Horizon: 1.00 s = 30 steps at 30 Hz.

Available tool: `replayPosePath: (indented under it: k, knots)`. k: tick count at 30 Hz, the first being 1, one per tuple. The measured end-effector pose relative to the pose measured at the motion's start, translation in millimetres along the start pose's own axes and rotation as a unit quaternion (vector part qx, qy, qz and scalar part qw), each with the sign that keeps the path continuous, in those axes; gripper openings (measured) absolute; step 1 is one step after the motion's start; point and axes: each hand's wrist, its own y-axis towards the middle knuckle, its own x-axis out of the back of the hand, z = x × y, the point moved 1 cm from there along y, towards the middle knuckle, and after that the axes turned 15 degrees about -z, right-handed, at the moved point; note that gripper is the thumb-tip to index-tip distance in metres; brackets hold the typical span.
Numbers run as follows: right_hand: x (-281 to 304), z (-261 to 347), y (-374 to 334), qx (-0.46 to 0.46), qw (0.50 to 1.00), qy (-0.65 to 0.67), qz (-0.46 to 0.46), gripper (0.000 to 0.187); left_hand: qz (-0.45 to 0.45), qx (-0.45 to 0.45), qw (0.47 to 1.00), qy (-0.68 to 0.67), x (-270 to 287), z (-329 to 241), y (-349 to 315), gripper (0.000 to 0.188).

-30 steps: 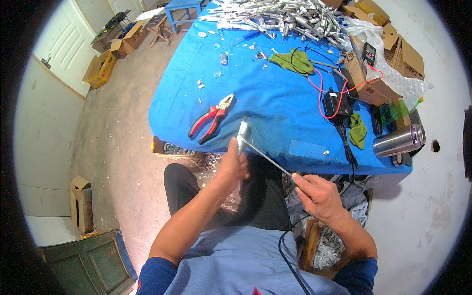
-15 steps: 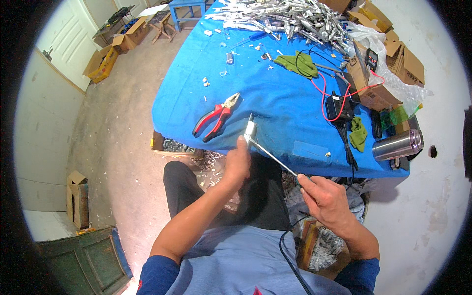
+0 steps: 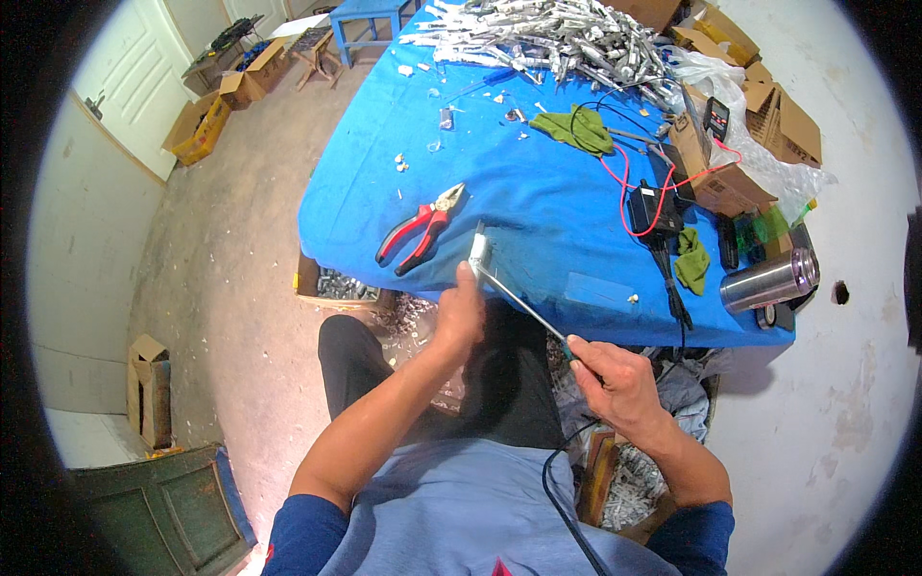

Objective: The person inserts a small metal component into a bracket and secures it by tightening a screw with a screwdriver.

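Note:
At the front edge of the blue-covered table, my left hand (image 3: 461, 312) is closed on a small white part (image 3: 481, 248) with a thin dark tip pointing away from me. My right hand (image 3: 619, 382) is wrapped round the handle of a screwdriver (image 3: 523, 305). Its long metal shaft slants up to the left, and the end meets the near part of the white piece beside my left thumb. Exact contact there is too small to make out. Red-and-black pliers (image 3: 423, 230) lie to the left of the white part, jaws pointing away.
A heap of white and grey slim parts (image 3: 567, 43) covers the table's far end. To the right are green cloths (image 3: 574, 130), a black power adapter (image 3: 653, 206) with red wires, a steel flask (image 3: 768, 280) and a cardboard box (image 3: 715, 173). An open box (image 3: 336, 286) sits below the table's left corner.
My right hand and the screwdriver have shifted slightly left, and a bit of the dark handle now shows. The white part is turned a little more upright. The whole view has moved slightly.

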Motion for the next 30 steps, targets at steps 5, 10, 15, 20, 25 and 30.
replayPosePath:
  k: [5,10,15,20,25,30]
  knots:
    - [5,1,9,0.049,0.995,-0.085,0.002,0.037,-0.018,-0.031,0.998,0.053,-3,2,2,0.074]
    - [7,-7,13,0.062,0.995,-0.076,0.015,0.033,0.037,-0.039,0.998,0.039,-5,10,-3,0.072]
    - [11,-16,4,-0.012,0.999,-0.021,-0.020,0.029,0.060,0.003,0.998,0.005,-4,1,-8,0.065]
    - [18,-15,1,-0.019,1.000,-0.006,-0.008,0.028,0.045,0.010,0.999,-0.003,-4,0,-11,0.063]
    - [20,-14,0,-0.033,0.999,-0.015,0.002,0.028,0.088,0.081,0.992,-0.043,-2,-2,-8,0.061]
    - [21,-16,-5,-0.070,0.997,0.016,0.015,0.031,0.120,0.108,0.985,-0.062,2,-4,-8,0.062]
